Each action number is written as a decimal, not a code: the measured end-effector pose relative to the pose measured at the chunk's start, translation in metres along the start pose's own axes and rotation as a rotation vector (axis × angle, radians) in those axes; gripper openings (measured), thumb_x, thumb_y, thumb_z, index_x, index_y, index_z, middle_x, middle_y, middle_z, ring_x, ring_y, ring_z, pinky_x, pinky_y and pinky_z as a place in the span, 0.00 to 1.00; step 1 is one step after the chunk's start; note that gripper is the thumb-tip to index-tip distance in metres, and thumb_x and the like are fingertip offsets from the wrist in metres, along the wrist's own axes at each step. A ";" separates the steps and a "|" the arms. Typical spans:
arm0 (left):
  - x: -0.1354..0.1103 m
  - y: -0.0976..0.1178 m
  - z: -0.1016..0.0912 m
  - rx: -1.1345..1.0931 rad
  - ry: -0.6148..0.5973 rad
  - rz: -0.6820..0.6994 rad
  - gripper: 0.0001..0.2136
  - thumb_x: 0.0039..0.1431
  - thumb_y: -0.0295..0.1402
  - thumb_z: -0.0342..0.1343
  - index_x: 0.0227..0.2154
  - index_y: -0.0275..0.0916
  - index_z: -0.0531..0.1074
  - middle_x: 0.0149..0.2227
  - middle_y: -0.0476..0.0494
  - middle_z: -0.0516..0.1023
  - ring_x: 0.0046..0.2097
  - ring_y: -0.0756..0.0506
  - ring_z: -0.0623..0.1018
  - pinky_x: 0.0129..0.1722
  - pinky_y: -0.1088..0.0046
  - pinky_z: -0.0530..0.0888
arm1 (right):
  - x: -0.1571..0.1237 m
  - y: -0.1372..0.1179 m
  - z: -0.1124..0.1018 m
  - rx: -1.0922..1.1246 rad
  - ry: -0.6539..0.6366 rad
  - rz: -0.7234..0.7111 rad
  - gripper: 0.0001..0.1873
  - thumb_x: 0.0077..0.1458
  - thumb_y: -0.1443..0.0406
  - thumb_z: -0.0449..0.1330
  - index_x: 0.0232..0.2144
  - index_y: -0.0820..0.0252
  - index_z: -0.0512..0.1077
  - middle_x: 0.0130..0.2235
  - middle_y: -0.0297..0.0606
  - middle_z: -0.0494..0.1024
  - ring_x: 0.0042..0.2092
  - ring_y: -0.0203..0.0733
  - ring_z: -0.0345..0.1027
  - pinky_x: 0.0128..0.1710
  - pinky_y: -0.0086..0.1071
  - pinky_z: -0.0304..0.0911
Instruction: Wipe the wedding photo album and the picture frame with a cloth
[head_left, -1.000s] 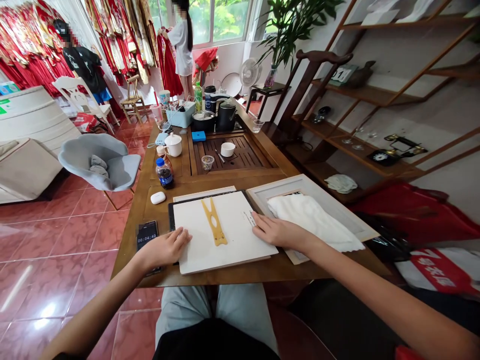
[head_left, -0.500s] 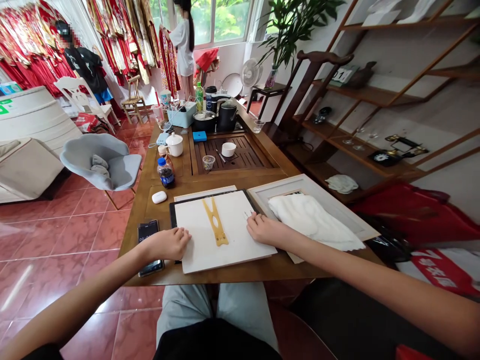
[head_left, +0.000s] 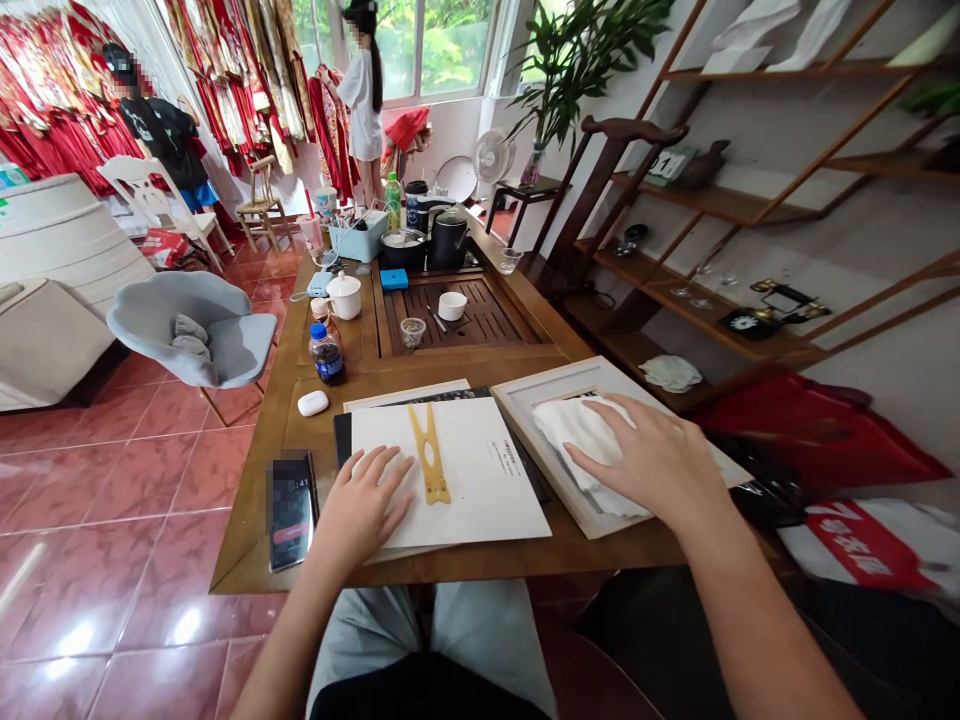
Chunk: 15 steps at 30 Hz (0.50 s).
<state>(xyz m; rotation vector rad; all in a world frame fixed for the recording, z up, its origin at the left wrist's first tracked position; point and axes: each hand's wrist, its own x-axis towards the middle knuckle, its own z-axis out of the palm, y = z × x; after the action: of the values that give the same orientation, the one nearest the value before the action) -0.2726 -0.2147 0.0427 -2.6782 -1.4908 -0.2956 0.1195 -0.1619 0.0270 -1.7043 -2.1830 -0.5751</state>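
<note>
My left hand (head_left: 367, 500) lies with fingers spread on the left part of a white sheet or board (head_left: 480, 490), holding nothing. On that board is a flat yellow piece (head_left: 430, 465) with two long prongs, an oval opening and an animal-like head end. Further right, my right hand (head_left: 652, 455) reaches over a folded white cloth (head_left: 574, 425). Its fingers are apart and its fingertips are over the cloth; whether they press on it I cannot tell. Under the cloth is a pale framed panel (head_left: 517, 385). A dark board edge (head_left: 343, 437) shows beneath the white board.
A phone (head_left: 292, 515), a white earbud case (head_left: 313, 403) and a dark bottle (head_left: 327, 355) stand left. A tea tray (head_left: 487, 325) with a white cup (head_left: 452, 305) lies beyond. Wooden shelves (head_left: 720, 200) rise right. Two people are near hanging red garments (head_left: 247, 70).
My right hand has left the board's right edge and moved right over the white cloth. My left hand has opened from the board's edge and now lies on the board.
</note>
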 end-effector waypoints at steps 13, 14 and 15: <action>0.008 0.019 0.041 -0.068 0.008 -0.162 0.35 0.70 0.56 0.45 0.71 0.40 0.54 0.72 0.37 0.60 0.73 0.34 0.59 0.70 0.47 0.59 | -0.026 0.002 0.056 0.196 -0.217 0.443 0.28 0.59 0.49 0.55 0.52 0.56 0.78 0.50 0.54 0.80 0.45 0.66 0.75 0.41 0.57 0.68; 0.007 0.021 0.042 -0.064 0.015 -0.171 0.35 0.71 0.56 0.44 0.71 0.40 0.54 0.72 0.37 0.60 0.73 0.34 0.59 0.70 0.47 0.59 | -0.026 0.000 0.055 0.200 -0.194 0.460 0.26 0.60 0.51 0.54 0.51 0.57 0.79 0.48 0.53 0.80 0.43 0.64 0.75 0.41 0.54 0.68; 0.006 0.023 0.043 -0.062 0.019 -0.178 0.35 0.71 0.56 0.44 0.71 0.40 0.54 0.72 0.37 0.60 0.73 0.34 0.59 0.70 0.47 0.58 | -0.025 -0.001 0.053 0.205 -0.166 0.481 0.24 0.61 0.52 0.53 0.49 0.58 0.79 0.46 0.53 0.80 0.41 0.62 0.75 0.40 0.52 0.68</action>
<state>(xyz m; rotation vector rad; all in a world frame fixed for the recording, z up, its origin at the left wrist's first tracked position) -0.2442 -0.2150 0.0023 -2.5837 -1.7454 -0.3809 0.1250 -0.1572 -0.0315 -2.1150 -1.7528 -0.0846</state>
